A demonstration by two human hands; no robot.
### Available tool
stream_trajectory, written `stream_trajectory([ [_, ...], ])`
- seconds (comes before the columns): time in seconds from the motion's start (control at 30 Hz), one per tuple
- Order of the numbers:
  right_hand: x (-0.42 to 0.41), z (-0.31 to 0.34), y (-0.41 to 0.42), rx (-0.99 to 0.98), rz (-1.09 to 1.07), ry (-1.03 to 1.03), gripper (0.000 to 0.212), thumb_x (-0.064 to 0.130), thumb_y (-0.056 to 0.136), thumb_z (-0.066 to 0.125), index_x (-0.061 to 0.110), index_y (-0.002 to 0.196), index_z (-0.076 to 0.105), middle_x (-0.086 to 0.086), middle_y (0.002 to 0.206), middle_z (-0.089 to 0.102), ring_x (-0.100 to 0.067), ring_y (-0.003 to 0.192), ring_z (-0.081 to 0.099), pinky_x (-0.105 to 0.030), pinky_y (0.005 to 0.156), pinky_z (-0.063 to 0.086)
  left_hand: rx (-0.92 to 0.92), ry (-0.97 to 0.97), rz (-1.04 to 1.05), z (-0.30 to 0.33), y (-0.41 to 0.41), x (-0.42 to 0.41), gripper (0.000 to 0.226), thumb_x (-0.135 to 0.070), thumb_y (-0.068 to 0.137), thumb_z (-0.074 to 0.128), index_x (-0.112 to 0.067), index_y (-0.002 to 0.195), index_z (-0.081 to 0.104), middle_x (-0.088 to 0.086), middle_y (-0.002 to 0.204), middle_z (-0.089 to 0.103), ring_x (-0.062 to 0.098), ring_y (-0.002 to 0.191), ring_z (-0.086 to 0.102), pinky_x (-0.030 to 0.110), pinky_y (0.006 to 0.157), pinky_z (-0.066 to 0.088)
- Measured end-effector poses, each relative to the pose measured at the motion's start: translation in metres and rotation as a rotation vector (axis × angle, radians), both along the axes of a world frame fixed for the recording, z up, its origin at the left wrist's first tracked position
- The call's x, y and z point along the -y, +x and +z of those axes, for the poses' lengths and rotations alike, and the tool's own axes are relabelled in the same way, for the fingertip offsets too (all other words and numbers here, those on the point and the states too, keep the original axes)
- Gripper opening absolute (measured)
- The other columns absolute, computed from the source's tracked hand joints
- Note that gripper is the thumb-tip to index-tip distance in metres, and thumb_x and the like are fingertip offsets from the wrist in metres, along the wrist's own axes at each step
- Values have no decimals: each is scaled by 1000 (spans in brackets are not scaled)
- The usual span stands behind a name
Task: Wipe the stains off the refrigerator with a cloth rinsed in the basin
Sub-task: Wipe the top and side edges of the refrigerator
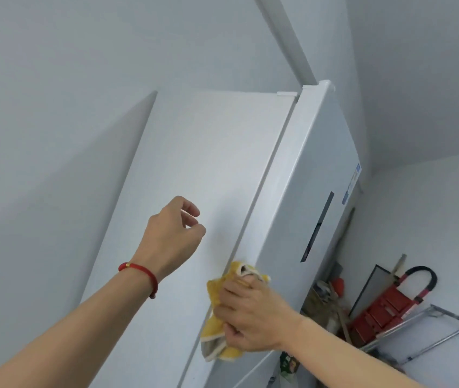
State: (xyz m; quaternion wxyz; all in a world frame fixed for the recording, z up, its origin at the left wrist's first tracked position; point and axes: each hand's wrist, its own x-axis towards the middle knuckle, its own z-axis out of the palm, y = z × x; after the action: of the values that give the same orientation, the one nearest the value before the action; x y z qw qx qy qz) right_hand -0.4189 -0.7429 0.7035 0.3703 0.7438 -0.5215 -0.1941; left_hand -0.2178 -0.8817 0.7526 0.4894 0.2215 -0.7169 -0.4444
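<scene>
A tall white refrigerator (203, 152) fills the middle of the view, seen from below with its side panel toward me and its door to the right. My right hand (253, 317) grips a bunched yellow cloth (217, 292) and presses it against the seam between the side panel and the door. My left hand (172, 236), with a red string bracelet at the wrist, hovers close to the side panel, fingers loosely curled and holding nothing. A faint yellowish smear shows on the panel just right of that hand. No basin is in view.
A white wall (40, 121) stands close on the left of the fridge. At the lower right are a red hand truck (391, 306), a metal rack frame (430, 331) and cluttered boxes. A dark display strip (318, 228) runs down the door.
</scene>
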Motion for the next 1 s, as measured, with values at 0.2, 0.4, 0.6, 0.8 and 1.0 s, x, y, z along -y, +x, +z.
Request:
stream_trajectory([
  [0.2, 9, 119, -19, -292, 189, -284, 33, 36, 93, 43, 16, 100, 69, -6, 104, 68, -30, 100, 64, -45, 96, 37, 132, -2, 13, -28, 19, 6, 13, -13, 90, 61, -24, 98, 63, -4, 95, 70, 13, 84, 65, 24, 61, 47],
  [0.4, 36, 129, -5, 105, 283, -792, 13, 19, 81, 58, 10, 74, 65, -9, 80, 64, -32, 83, 59, -47, 101, 37, 205, 4, 51, -54, 26, 15, 14, -14, 91, 61, -26, 97, 63, -6, 89, 72, 14, 79, 66, 27, 59, 49],
  [0.6, 20, -101, 1, 121, 133, -417, 17, 26, 81, 52, 18, 71, 63, 1, 78, 61, -24, 86, 64, -37, 75, 37, 251, 66, 40, -97, 16, 14, 16, -12, 89, 58, -25, 98, 61, -6, 97, 69, 16, 88, 67, 25, 59, 48],
  [0.8, 4, -126, -10, -27, 156, -29, 23, 22, 97, 50, 17, 80, 65, 0, 88, 66, -26, 95, 67, -37, 88, 46, 305, 88, -51, -114, -6, -5, 18, -13, 88, 59, -25, 101, 61, -6, 98, 68, 15, 84, 67, 23, 58, 46],
  [1.0, 26, 71, -19, -122, 278, -632, 21, 15, 87, 53, 9, 83, 73, -9, 88, 72, -33, 92, 66, -47, 106, 44, 265, 129, 54, -120, -8, 0, 19, -10, 89, 56, -21, 104, 62, -6, 99, 67, 12, 84, 66, 23, 58, 45],
])
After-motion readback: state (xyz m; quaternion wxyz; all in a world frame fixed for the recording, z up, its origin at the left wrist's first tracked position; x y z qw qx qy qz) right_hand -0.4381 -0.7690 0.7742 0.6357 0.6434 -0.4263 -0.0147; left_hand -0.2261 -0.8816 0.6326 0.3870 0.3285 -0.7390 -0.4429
